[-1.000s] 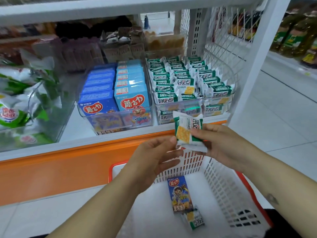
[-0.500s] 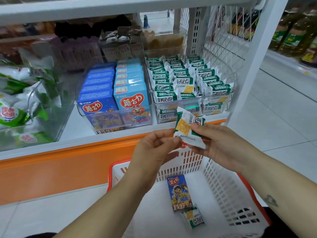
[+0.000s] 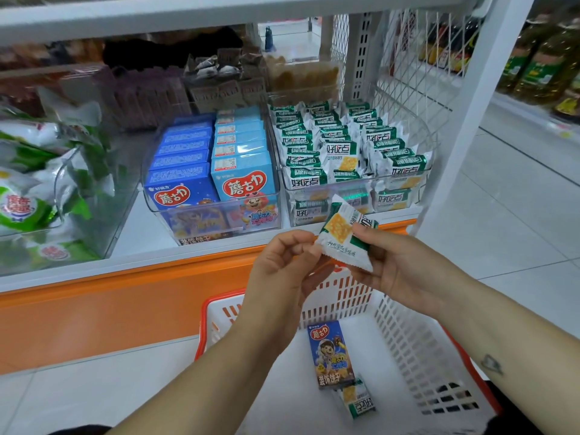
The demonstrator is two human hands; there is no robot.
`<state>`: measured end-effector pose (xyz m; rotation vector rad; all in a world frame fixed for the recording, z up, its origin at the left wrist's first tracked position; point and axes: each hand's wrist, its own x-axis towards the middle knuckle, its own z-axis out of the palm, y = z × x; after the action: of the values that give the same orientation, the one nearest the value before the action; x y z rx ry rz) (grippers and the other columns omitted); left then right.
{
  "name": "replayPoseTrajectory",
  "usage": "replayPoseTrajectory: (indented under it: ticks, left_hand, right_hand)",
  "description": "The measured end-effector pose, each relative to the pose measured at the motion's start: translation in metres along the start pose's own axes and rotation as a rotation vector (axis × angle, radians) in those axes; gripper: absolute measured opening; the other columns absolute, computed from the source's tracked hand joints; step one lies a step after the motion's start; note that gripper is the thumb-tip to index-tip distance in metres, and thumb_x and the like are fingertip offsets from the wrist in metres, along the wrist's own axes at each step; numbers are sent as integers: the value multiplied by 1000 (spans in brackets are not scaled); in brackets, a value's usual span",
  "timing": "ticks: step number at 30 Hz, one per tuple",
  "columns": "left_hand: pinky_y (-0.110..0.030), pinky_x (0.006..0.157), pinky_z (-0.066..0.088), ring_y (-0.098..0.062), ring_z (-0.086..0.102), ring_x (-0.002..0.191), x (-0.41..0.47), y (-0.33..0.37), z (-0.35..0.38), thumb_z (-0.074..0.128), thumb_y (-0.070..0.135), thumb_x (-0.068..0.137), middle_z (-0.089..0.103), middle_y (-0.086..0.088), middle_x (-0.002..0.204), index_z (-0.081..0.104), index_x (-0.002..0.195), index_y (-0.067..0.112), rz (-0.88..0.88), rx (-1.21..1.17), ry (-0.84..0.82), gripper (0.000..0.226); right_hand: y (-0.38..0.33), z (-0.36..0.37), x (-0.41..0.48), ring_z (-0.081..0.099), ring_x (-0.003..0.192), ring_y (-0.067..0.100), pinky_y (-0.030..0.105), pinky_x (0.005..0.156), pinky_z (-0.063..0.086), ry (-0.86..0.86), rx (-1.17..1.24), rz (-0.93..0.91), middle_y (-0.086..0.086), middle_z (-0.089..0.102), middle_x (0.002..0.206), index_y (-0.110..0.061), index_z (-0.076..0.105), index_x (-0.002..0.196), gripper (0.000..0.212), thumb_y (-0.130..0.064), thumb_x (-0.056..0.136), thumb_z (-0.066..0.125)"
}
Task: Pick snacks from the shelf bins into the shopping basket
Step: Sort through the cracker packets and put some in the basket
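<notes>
A green-and-white cracker packet (image 3: 343, 238) is held above the white shopping basket (image 3: 417, 350) with the orange rim. My right hand (image 3: 398, 268) grips the packet's right side, and my left hand (image 3: 282, 265) pinches its lower left corner. In the basket lie a dark blue snack box (image 3: 331, 354) and another green cracker packet (image 3: 356, 398). On the shelf stands a clear bin of green cracker packets (image 3: 351, 152), just behind the held one, and a clear bin of blue snack boxes (image 3: 210, 171) to its left.
A bin of green-and-white bags (image 3: 34, 189) fills the shelf's left end. Darker snack bins (image 3: 219, 76) stand at the back. The orange shelf front (image 3: 125, 302) runs below, and a white upright post (image 3: 470, 108) with wire mesh closes the right side. Tiled floor lies beyond.
My left hand has come up from below and now pinches the packet's lower left corner. The packet has tilted slightly, still held by my right hand over the basket.
</notes>
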<state>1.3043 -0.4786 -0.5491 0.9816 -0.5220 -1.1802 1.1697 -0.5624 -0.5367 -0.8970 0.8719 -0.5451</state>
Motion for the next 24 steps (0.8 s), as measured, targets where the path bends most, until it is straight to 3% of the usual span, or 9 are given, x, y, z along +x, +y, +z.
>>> replayPoseTrajectory:
  ticks: [6, 10, 12, 14, 15, 18, 21, 24]
  left_hand:
    - [-27, 68, 60, -15, 71, 71, 1, 6, -2, 48, -3, 92, 74, -6, 79, 60, 87, 7, -68, 2, -2, 16]
    - [-27, 71, 59, -14, 72, 74, 2, 10, -3, 47, -1, 94, 74, -4, 78, 62, 88, 8, -87, 96, 4, 19]
    - [-32, 79, 58, -16, 71, 84, 3, 11, -6, 49, 4, 94, 75, -2, 82, 66, 92, 9, -143, 186, 21, 18]
    - [-37, 84, 56, -18, 70, 92, 3, 12, -9, 55, 21, 91, 75, -1, 91, 69, 97, 12, -237, 214, -13, 18]
    - [-39, 85, 56, -18, 71, 91, 3, 13, -9, 57, 34, 85, 75, -2, 95, 70, 98, 12, -290, 185, -47, 29]
    - [-43, 89, 54, -19, 71, 86, 0, 18, -8, 56, 49, 74, 74, -9, 97, 70, 102, 10, -339, 126, -107, 49]
    - [-35, 73, 60, -18, 71, 77, 1, 17, -12, 61, 25, 79, 74, -9, 88, 62, 115, 12, -286, 160, -86, 38]
    - [-30, 63, 57, -21, 72, 78, 5, 16, -15, 65, 13, 74, 74, -12, 94, 56, 120, 23, -240, 223, -84, 47]
  right_hand:
    - [1, 1, 0, 69, 86, 20, 28, 74, 56, -21, -37, -123, 11, 72, 106, -7, 63, 115, 47, -29, 74, 64]
    - [-3, 1, -5, 71, 81, 18, 25, 65, 57, -37, -32, -201, 8, 74, 98, -8, 62, 112, 35, -16, 78, 63]
    - [-4, -1, -4, 71, 85, 14, 24, 71, 55, 55, -218, -334, -2, 75, 95, -16, 64, 108, 26, -10, 83, 65]
    - [-4, -7, -3, 66, 90, 0, 17, 81, 50, 191, -591, -643, -15, 71, 95, -33, 65, 99, 31, -7, 82, 70]
    - [-3, -8, -3, 61, 94, -4, 12, 84, 46, 201, -793, -800, -21, 67, 99, -37, 64, 98, 37, -6, 80, 71]
    - [7, -9, 0, 50, 105, 1, 8, 93, 36, 31, -1213, -1048, -18, 60, 111, -32, 68, 109, 41, -4, 80, 65]
    - [9, -5, -3, 52, 110, -2, 10, 91, 41, -4, -1084, -970, -18, 61, 118, -32, 68, 110, 40, -6, 82, 56]
    - [-1, -3, -5, 65, 92, 4, 18, 72, 54, 120, -720, -689, -7, 68, 103, -36, 65, 103, 28, -18, 84, 70]
